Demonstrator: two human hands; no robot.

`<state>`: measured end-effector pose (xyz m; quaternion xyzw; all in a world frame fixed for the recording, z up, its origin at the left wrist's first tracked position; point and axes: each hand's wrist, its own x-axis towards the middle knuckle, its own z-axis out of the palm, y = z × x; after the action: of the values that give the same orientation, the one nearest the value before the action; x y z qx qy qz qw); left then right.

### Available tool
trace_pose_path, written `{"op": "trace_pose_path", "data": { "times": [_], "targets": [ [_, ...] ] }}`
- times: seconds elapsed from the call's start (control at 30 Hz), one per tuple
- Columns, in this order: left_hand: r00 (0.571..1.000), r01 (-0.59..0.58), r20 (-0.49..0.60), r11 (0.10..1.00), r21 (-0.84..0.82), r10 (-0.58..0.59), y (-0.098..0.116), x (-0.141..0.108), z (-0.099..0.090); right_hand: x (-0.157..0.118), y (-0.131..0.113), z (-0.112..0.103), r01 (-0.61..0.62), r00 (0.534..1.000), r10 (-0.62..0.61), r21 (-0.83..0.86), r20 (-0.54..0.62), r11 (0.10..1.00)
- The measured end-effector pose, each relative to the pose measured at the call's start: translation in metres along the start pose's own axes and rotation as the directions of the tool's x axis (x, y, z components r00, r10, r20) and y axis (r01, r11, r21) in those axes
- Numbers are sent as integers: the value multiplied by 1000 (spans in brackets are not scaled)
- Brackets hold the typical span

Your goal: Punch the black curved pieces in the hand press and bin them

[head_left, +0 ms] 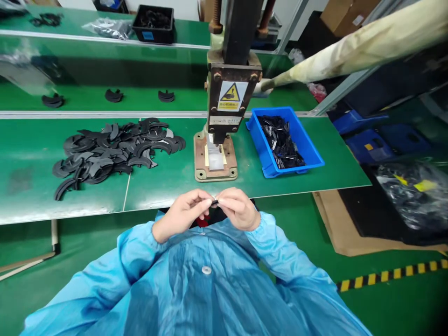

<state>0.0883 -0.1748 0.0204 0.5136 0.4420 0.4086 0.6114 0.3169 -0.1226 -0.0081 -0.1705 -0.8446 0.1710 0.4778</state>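
Between the fingertips of both hands is a small black part (214,202), mostly covered by the fingers. My left hand (185,211) pinches it from the left, and my right hand (239,208) pinches it from the right. Both hands are just in front of the table edge, below the metal base (216,174) of a hand press (229,93). A pale plate (216,162) lies on that base under the press's ram. To the left spreads a pile of curved black pieces (101,156). Right of the press, a blue bin (312,151) holds many small black parts (282,140).
Three curved black pieces (114,95) lie on the strip behind the table. A black box (153,35) and a plastic bag (110,28) sit on the back shelf. The wrapped press lever (350,51) reaches over the right side.
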Motion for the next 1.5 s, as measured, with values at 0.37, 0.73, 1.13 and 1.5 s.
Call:
{"op": "trace_pose_path", "data": {
  "times": [0.37, 0.73, 1.13, 1.5],
  "targets": [
    [948, -228, -214, 972, 59, 235, -5, 90, -42, 84, 27, -93, -102, 925, -7, -268, -380, 958],
    [842, -361, 88, 435, 825, 533, -7, 166, -73, 231, -3, -150, 142, 910, -111, 47, -399, 989],
    [823, -399, 116, 420, 815, 555, -4, 163, -64, 122, 4, -104, 127, 921, -156, -103, -357, 986],
    [945, -127, 51, 220, 967, 324, 16, 166, -165, 80, 30, -81, 77, 873, -136, -143, -467, 987]
  ]
}}
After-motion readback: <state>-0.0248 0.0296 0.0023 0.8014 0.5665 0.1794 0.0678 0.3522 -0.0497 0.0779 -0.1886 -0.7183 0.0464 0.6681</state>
